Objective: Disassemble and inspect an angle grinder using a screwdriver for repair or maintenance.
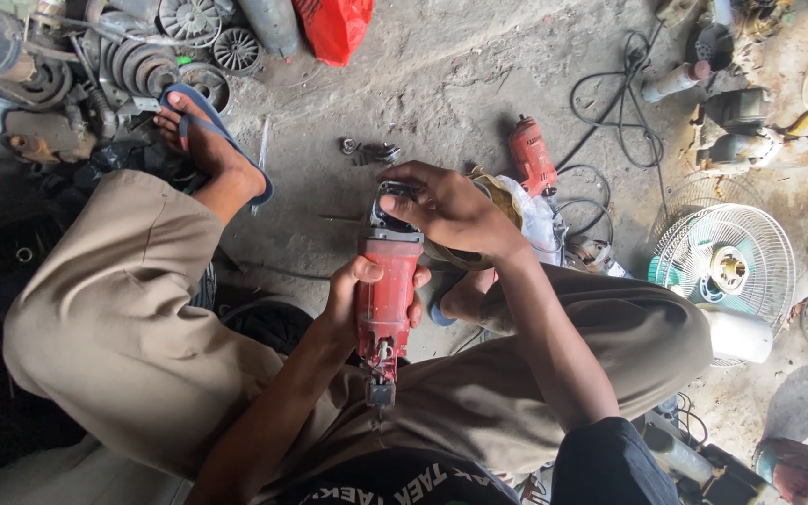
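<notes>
A red angle grinder body [387, 297] stands lengthwise between my knees, its grey gear head [391, 215] pointing away from me. My left hand [350, 297] wraps around the red housing from the left. My right hand [446, 208] covers the gear head from above, thumb pressed on its near edge. Wires and a small connector [379, 388] hang from the tool's rear end near my lap.
A second red power tool [531, 156] lies on the concrete floor beyond my right hand, with black cables [610, 112] around it. A white fan guard [727, 262] lies at the right. Pulleys and metal parts [142, 65] pile up at the top left beside my sandalled foot [208, 140].
</notes>
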